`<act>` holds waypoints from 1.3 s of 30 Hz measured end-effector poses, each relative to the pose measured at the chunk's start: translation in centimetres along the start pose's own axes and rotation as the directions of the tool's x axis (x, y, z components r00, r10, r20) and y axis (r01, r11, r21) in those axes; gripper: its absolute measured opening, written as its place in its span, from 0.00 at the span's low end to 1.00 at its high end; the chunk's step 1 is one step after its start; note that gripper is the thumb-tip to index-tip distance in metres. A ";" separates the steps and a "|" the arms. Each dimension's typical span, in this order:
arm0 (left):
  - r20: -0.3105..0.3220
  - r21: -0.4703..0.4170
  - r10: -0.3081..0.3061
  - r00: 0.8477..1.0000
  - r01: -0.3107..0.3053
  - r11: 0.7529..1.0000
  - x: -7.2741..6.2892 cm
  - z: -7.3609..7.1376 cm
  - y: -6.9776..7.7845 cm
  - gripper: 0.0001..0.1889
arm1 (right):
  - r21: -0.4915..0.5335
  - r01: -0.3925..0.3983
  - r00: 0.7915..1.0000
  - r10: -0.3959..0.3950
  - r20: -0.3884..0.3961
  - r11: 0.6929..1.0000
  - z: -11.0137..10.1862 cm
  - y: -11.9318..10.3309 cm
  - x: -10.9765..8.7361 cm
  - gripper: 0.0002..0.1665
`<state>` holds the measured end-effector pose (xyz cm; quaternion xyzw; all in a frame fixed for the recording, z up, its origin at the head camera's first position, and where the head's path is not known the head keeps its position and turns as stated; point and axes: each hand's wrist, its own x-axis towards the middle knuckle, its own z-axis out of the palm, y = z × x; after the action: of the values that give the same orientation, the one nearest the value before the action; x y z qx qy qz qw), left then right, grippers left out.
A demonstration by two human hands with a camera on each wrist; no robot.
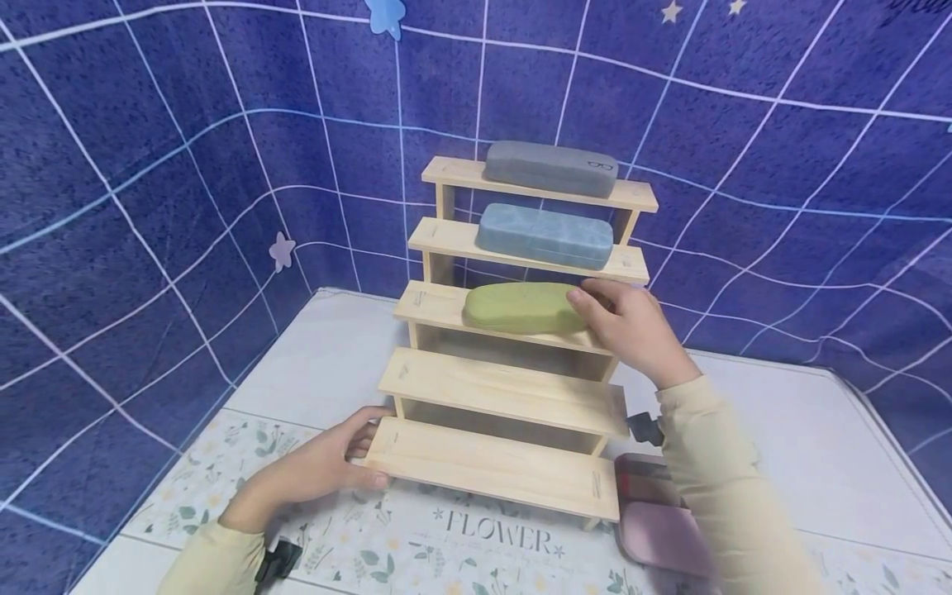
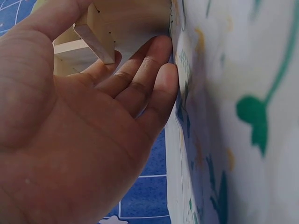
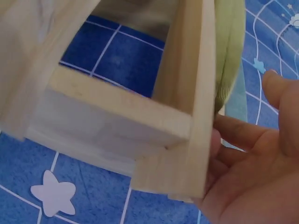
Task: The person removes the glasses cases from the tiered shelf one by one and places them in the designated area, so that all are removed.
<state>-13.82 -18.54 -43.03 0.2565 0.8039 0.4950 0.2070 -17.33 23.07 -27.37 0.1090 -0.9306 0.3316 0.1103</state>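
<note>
Right hand: Your right hand (image 1: pixel 632 326) is reaching to the right end of the green case (image 1: pixel 521 307), its fingers loosely bent, the thumb standing apart.
Green case: It is lying on the middle step of the wooden stand (image 1: pixel 498 459).
Left hand: Your left hand (image 1: pixel 323 463) is gripping the lowest step's left end.
Upper steps: The blue case (image 1: pixel 546 235) is lying on the fourth step, the gray case (image 1: pixel 546 165) on the top.
Bench: The white bench (image 1: pixel 803 413) is carrying everything, a flower-printed band marked "FLOWER" running beneath the stand's front.
Room: Blue grid-lined cloth (image 1: pixel 260 165) with stars is hanging around.
Hidden: Your right sleeve (image 1: pixel 729 487) is partly covering the pink case (image 1: pixel 658 537) and a dark item (image 1: pixel 647 479).
Cut off: Your left thumb tip is leaving the left wrist view.
</note>
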 end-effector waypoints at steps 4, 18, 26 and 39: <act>0.000 0.009 0.004 1.000 -0.004 1.000 0.2 0.0 0.1 0.47 | -0.063 -0.018 0.999 0.020 0.033 0.998 0.4 0.0 0.0 0.44; -0.008 0.019 0.002 1.000 -0.002 1.000 0.1 0.2 0.0 0.47 | -0.100 0.003 0.996 0.006 0.085 0.995 0.0 0.3 -0.7 0.46; -0.002 0.011 0.021 1.000 -0.021 1.000 0.1 0.2 0.0 0.45 | -0.098 0.005 0.993 0.007 0.118 0.995 -1.6 1.5 -1.8 0.41; -0.018 0.021 0.022 1.000 -0.021 1.000 -0.2 0.2 0.0 0.46 | 0.006 -0.026 0.992 0.025 0.120 1.000 -2.6 3.4 -2.9 0.41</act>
<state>-13.58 -18.49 -43.07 0.2627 0.8082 0.4909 0.1916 -15.18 27.70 -28.22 0.1174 -0.9357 0.3291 0.0495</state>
